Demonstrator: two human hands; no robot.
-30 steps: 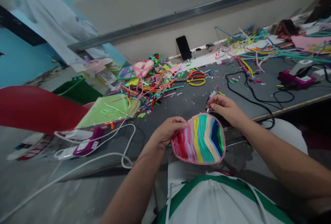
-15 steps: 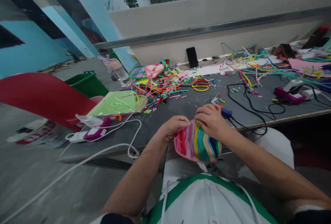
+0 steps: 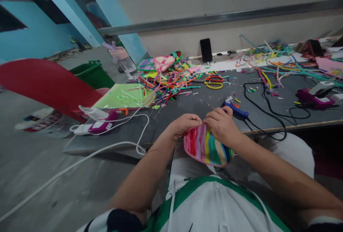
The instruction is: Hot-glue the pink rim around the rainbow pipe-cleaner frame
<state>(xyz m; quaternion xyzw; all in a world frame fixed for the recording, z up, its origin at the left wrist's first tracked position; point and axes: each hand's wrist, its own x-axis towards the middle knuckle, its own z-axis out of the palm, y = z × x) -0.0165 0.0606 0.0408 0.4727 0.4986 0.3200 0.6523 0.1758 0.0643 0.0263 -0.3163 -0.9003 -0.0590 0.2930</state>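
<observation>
I have both hands on a striped rainbow piece (image 3: 207, 148) held over my lap, just short of the table edge (image 3: 294, 126). My left hand (image 3: 184, 125) is closed in a pinch on its upper left rim; my right hand (image 3: 221, 126) is curled over the top edge, fingertips pressing down next to the left thumb, so the two hands touch at the rim. The piece looks light and soft, built of fuzzy strips laid side by side inside a pink border, so I judge it will flex and sag if held by one corner. The border is the firmer place to grip, and squeezing the strips could flatten them. Just beyond my right hand lies a blue glue gun (image 3: 235, 107) with its black cord (image 3: 268, 107). Beyond my left hand sits a heap of coloured offcuts (image 3: 168, 82).
</observation>
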